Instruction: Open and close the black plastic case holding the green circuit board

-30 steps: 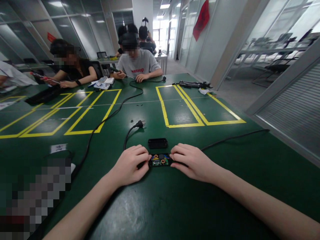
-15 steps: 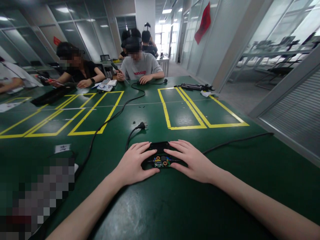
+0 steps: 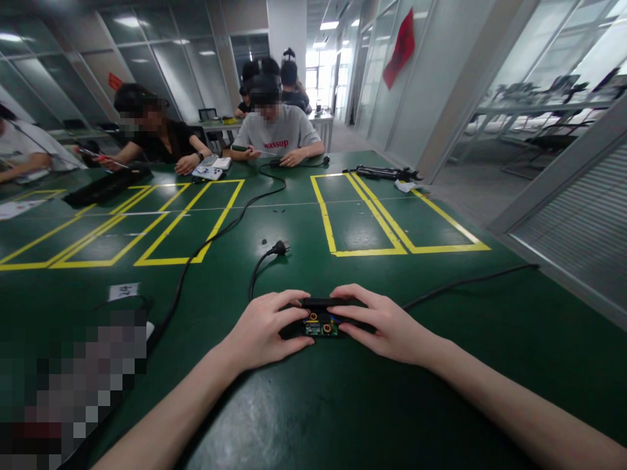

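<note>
"wassup" on shirt, "24" on paper

The single head-worn view looks forward and down along the green counter, taking in both forearms and hands from close by at lower centre, with seated co-workers and a bright corridor farther off above.

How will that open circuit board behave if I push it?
The circuit board is likely stiff, being a flat panel. Its exposed copper-coloured coils look fragile under pressure. The black cord beyond the right hand may drag, if attached; that junction is hidden.
</note>
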`<state>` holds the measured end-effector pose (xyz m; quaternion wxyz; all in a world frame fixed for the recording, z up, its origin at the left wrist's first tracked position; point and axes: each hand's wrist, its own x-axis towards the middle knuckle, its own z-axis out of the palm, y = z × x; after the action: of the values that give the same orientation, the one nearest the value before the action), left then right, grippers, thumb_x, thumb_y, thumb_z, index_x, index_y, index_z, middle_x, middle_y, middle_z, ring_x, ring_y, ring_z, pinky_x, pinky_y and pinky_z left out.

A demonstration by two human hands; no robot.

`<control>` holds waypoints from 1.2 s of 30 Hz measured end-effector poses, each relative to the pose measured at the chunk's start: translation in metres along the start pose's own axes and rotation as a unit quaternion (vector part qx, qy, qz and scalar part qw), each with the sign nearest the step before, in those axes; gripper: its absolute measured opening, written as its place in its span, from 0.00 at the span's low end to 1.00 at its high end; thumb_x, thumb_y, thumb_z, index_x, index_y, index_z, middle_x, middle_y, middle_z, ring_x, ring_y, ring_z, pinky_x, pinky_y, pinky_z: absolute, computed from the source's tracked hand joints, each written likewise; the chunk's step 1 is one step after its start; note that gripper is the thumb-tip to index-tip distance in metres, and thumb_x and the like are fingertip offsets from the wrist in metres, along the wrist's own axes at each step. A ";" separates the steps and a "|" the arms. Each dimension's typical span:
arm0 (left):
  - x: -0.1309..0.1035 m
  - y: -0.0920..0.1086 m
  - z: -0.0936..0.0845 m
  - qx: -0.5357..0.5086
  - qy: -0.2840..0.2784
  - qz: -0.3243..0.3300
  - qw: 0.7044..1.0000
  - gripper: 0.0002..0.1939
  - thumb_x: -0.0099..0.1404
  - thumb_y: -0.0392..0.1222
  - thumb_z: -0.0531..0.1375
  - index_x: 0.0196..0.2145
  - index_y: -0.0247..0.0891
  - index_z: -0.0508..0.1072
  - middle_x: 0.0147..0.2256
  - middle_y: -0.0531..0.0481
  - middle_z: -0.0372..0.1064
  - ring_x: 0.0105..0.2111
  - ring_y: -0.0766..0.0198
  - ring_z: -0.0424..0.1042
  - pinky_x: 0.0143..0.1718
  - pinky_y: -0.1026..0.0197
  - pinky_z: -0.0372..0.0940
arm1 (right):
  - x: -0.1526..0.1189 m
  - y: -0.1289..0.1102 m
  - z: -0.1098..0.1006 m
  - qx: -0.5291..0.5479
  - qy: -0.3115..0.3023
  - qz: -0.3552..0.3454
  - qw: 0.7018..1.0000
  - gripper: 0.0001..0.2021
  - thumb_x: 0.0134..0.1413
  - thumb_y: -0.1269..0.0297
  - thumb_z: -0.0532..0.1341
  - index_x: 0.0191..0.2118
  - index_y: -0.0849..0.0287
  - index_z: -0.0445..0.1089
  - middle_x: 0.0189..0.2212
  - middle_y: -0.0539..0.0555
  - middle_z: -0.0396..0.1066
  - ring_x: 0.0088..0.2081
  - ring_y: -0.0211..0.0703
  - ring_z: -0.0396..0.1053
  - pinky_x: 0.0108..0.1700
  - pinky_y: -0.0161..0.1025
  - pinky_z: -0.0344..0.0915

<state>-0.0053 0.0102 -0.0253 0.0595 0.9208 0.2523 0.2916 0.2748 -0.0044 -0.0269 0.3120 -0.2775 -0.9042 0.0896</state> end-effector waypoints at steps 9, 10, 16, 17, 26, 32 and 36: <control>0.003 0.005 -0.006 0.011 0.011 0.016 1.000 0.08 0.70 0.45 0.64 0.40 0.38 0.74 0.47 0.43 0.78 0.41 0.60 0.81 0.40 0.61 0.75 | 0.004 -0.006 -0.001 -0.033 0.020 -0.051 0.998 0.08 0.69 0.71 0.55 0.47 0.59 0.71 0.44 0.61 0.76 0.46 0.45 0.75 0.43 0.41 0.76; 0.003 0.006 -0.006 0.009 0.013 0.017 1.000 0.08 0.70 0.45 0.64 0.40 0.38 0.74 0.47 0.43 0.78 0.41 0.60 0.81 0.40 0.61 0.75 | 0.005 -0.006 -0.001 -0.028 0.018 -0.054 0.998 0.08 0.68 0.70 0.56 0.47 0.58 0.71 0.44 0.61 0.76 0.46 0.46 0.75 0.44 0.42 0.76; 0.001 0.006 -0.006 0.001 0.019 0.022 1.000 0.10 0.71 0.44 0.64 0.46 0.38 0.74 0.46 0.43 0.78 0.44 0.58 0.80 0.45 0.60 0.75 | 0.007 -0.008 0.000 0.012 -0.029 -0.002 1.000 0.06 0.68 0.66 0.58 0.47 0.59 0.68 0.50 0.63 0.74 0.47 0.47 0.76 0.46 0.43 0.76; 0.001 0.006 -0.006 0.003 0.017 0.021 1.000 0.11 0.70 0.44 0.64 0.49 0.38 0.74 0.46 0.43 0.78 0.45 0.58 0.80 0.45 0.59 0.75 | 0.007 -0.009 0.000 0.016 -0.029 -0.001 0.999 0.05 0.69 0.67 0.58 0.46 0.58 0.68 0.50 0.62 0.74 0.47 0.47 0.76 0.46 0.43 0.76; 0.004 -0.002 -0.003 -0.021 -0.032 -0.011 0.999 0.20 0.70 0.47 0.64 0.57 0.39 0.73 0.48 0.42 0.78 0.46 0.56 0.79 0.48 0.56 0.75 | 0.011 -0.009 0.004 0.012 -0.024 -0.023 0.999 0.08 0.70 0.66 0.56 0.50 0.59 0.69 0.51 0.62 0.73 0.49 0.46 0.75 0.49 0.44 0.76; 0.007 -0.002 0.000 -0.072 -0.025 -0.064 0.995 0.21 0.65 0.44 0.68 0.54 0.39 0.75 0.46 0.44 0.78 0.44 0.57 0.79 0.46 0.57 0.74 | 0.011 -0.005 0.006 -0.004 0.001 -0.031 0.999 0.10 0.72 0.65 0.54 0.51 0.58 0.70 0.51 0.62 0.74 0.50 0.46 0.76 0.49 0.44 0.76; 0.008 0.000 0.001 -0.093 -0.022 -0.087 0.992 0.21 0.64 0.43 0.68 0.54 0.41 0.75 0.47 0.46 0.77 0.45 0.57 0.78 0.46 0.57 0.73 | 0.010 -0.003 0.009 -0.005 0.012 -0.022 1.000 0.11 0.72 0.65 0.54 0.52 0.57 0.71 0.50 0.61 0.74 0.50 0.46 0.76 0.50 0.45 0.76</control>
<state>0.0011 0.0148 -0.0220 0.1753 0.8921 0.3014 0.2873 0.2612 -0.0012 -0.0281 0.3231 -0.2601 -0.9068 0.0751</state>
